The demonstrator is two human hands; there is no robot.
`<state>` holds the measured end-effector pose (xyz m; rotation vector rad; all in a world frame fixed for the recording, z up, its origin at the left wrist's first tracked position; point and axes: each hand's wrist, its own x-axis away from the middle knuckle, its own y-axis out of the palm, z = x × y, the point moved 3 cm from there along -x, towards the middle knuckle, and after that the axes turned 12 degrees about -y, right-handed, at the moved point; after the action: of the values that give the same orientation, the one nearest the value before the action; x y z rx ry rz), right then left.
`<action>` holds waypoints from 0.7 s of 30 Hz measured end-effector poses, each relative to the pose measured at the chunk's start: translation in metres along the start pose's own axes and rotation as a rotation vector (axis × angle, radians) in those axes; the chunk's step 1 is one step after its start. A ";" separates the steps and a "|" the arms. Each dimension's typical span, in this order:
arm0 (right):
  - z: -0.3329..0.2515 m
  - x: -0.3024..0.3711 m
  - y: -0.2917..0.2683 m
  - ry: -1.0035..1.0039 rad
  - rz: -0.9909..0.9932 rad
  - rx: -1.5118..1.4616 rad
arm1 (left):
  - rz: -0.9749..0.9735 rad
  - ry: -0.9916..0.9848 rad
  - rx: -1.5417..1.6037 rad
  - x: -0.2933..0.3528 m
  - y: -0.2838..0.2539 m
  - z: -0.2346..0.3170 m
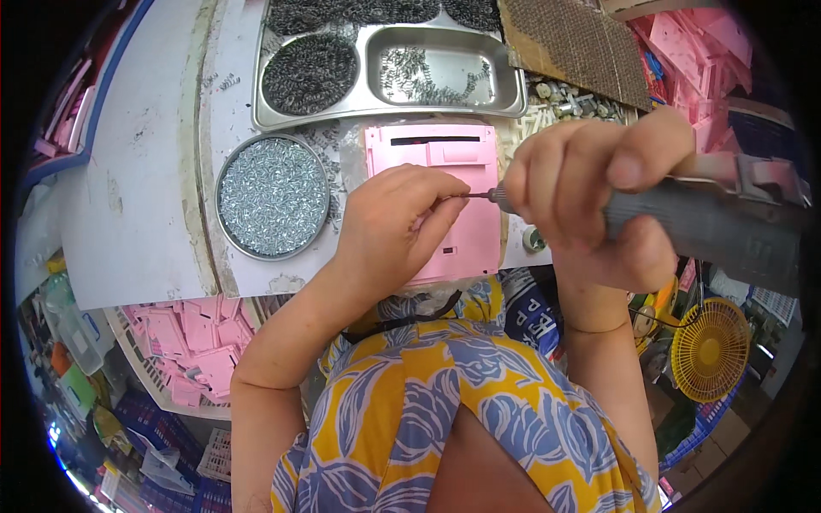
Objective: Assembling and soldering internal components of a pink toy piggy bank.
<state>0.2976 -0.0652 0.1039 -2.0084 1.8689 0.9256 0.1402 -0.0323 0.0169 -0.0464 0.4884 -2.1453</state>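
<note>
We grip the grey power screwdriver point(684, 224) in our right hand point(590, 201). Our left hand point(395, 224) pinches its bit tip over the pink plastic panel point(462, 158), at 12 o'clock from our torso. The round screw tray point(272, 197) sits at 9 o'clock from the panel.

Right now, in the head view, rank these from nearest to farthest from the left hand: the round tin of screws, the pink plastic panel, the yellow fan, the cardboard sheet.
1. Pink plastic panel: directly under the left hand, touching it.
2. Round tin of screws: just to the hand's left on the table.
3. Cardboard sheet: up at the table's far right corner.
4. Yellow fan: far right, below the table edge.
</note>
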 end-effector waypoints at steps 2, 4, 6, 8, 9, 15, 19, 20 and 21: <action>0.005 0.002 0.009 0.028 0.040 0.014 | 0.005 0.005 -0.018 0.003 -0.004 -0.003; 0.012 0.000 0.016 0.031 0.053 0.001 | 0.007 0.004 -0.066 0.008 -0.012 -0.008; 0.022 -0.004 0.025 0.020 0.069 -0.018 | 0.087 0.035 -0.127 0.011 -0.023 -0.009; 0.037 -0.014 0.024 -0.040 0.030 0.007 | 0.172 -0.021 -0.328 0.013 -0.042 -0.014; 0.047 -0.019 0.019 -0.073 0.009 0.021 | 0.210 -0.094 -0.499 0.014 -0.062 -0.019; 0.100 -0.033 0.017 -0.081 -0.063 -0.048 | 0.168 -0.204 -0.790 0.035 -0.108 -0.051; 0.115 -0.029 0.022 -0.043 -0.072 0.014 | 0.260 -0.178 -0.689 0.032 -0.113 -0.059; 0.117 -0.030 0.025 -0.064 -0.078 0.026 | 0.277 -0.172 -0.670 0.031 -0.114 -0.063; 0.117 -0.031 0.026 -0.088 -0.081 0.039 | 0.283 -0.179 -0.707 0.028 -0.114 -0.065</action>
<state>0.2402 0.0231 0.0385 -1.9718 1.7335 0.9326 0.0206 0.0248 -0.0060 -0.5257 1.0540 -1.5882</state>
